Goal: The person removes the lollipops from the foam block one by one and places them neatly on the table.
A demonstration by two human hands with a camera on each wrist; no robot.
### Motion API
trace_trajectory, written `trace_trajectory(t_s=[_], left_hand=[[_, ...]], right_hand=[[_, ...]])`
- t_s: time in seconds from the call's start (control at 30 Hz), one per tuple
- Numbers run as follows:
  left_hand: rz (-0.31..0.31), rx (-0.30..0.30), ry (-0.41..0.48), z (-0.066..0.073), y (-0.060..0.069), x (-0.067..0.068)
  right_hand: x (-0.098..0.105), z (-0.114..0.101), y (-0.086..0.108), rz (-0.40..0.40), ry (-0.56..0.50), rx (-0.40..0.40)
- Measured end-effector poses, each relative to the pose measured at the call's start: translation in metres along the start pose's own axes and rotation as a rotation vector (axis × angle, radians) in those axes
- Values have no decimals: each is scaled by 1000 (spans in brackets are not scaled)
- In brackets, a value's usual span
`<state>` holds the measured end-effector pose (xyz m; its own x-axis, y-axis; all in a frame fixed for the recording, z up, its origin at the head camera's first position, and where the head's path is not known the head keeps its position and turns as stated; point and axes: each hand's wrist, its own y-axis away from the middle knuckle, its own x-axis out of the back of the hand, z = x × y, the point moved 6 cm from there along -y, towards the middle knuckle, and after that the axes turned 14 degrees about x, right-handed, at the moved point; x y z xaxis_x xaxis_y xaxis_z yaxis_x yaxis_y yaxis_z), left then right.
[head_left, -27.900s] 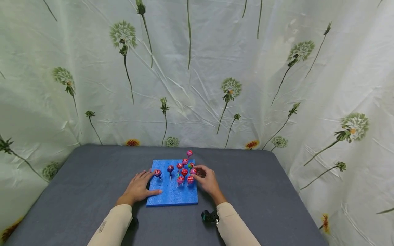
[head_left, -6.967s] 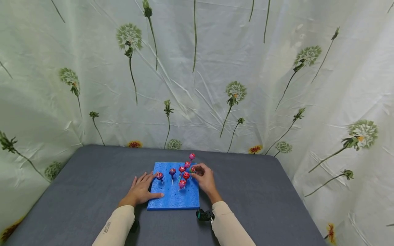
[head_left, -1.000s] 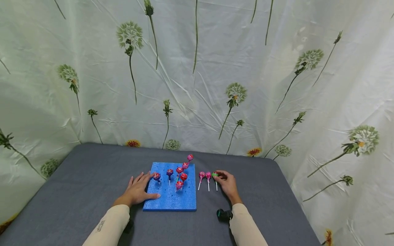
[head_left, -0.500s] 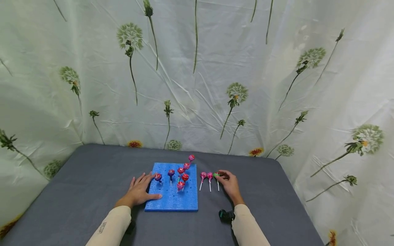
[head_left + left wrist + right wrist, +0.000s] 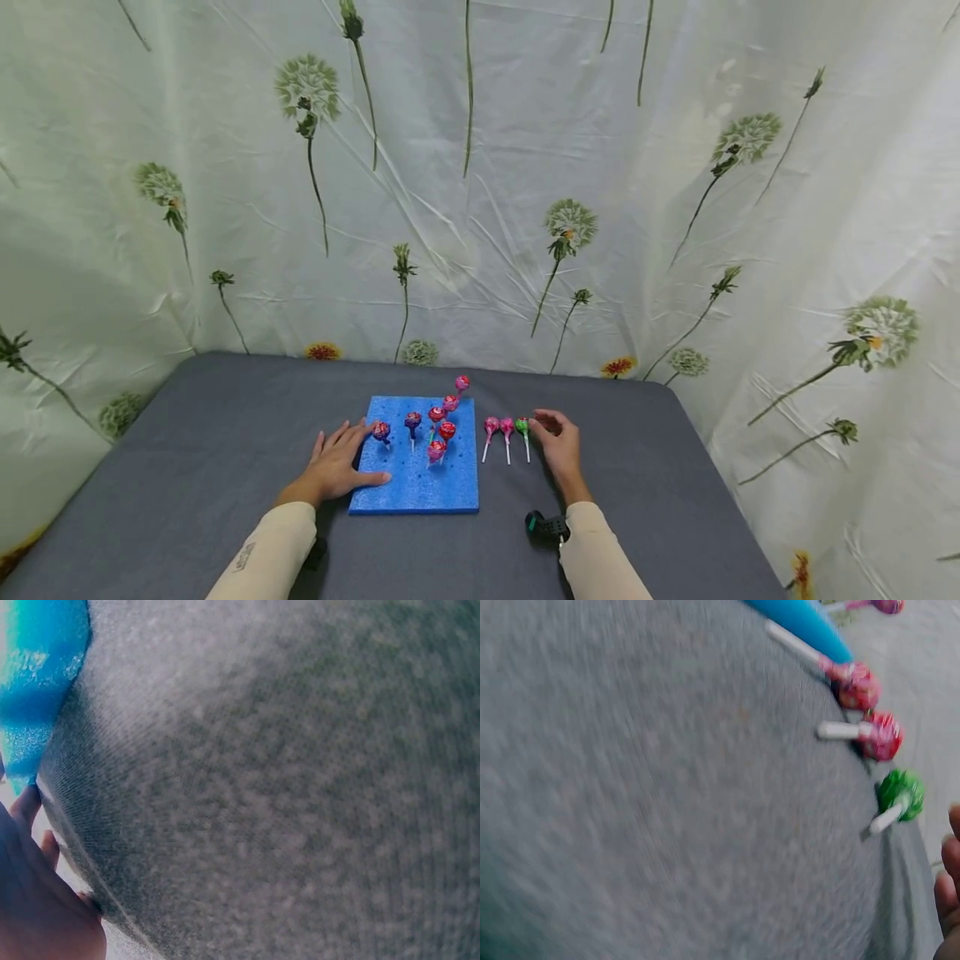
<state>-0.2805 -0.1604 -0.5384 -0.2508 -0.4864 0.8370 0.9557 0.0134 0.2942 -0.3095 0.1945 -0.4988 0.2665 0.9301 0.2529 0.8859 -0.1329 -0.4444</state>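
My left hand point(image 5: 334, 462) lies with spread fingers on the left edge of a blue foam board point(image 5: 408, 492). Several wrapped lollipops stand stuck in that board, among them a purple one point(image 5: 413, 421) and a red one point(image 5: 447, 431). Another purple lollipop point(image 5: 381, 431) is close to the left fingertips. To the right of the board, two pink lollipops point(image 5: 491, 425) and a green lollipop point(image 5: 522, 426) lie in a row on the cloth. My right hand point(image 5: 558, 450) is just right of the green lollipop, fingers loosely bent and holding nothing; in the right wrist view a gap separates its fingers point(image 5: 949, 892) from the candy.
A grey cloth point(image 5: 637, 467) covers the table. Behind it hangs a pale curtain point(image 5: 480, 208) with a dandelion print. Small holes dot the foam board. A dark strap device point(image 5: 546, 527) is on the right wrist.
Seconds ago the right hand took the green lollipop from the board; it now lies beside the two pink ones. The right hand has just let go and shifted slightly right. The left hand stays put.
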Motion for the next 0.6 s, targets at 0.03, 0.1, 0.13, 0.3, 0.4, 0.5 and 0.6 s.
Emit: trace_trajectory(t_s=[0.03, 0.1, 0.13, 0.3, 0.4, 0.5, 0.6], left_hand=[[1, 1, -2, 0, -1, 0], [3, 5, -4, -1, -1, -1], [4, 6, -5, -1, -1, -1], [7, 4, -1, -2, -2, -2], [5, 8, 11, -5, -2, -2], [8, 10, 18, -6, -3, -3], [10, 4, 25, -4, -3, -3]], right_hand=[[0, -5, 1, 10, 14, 10], [-1, -12, 2, 15, 37, 11], [-2, -15, 3, 13, 45, 16], [-10, -19, 6, -20, 19, 32], [-18, -29, 9, -54, -25, 29], [-27, -36, 13, -78, -68, 31], [-34, -41, 16, -88, -107, 36]])
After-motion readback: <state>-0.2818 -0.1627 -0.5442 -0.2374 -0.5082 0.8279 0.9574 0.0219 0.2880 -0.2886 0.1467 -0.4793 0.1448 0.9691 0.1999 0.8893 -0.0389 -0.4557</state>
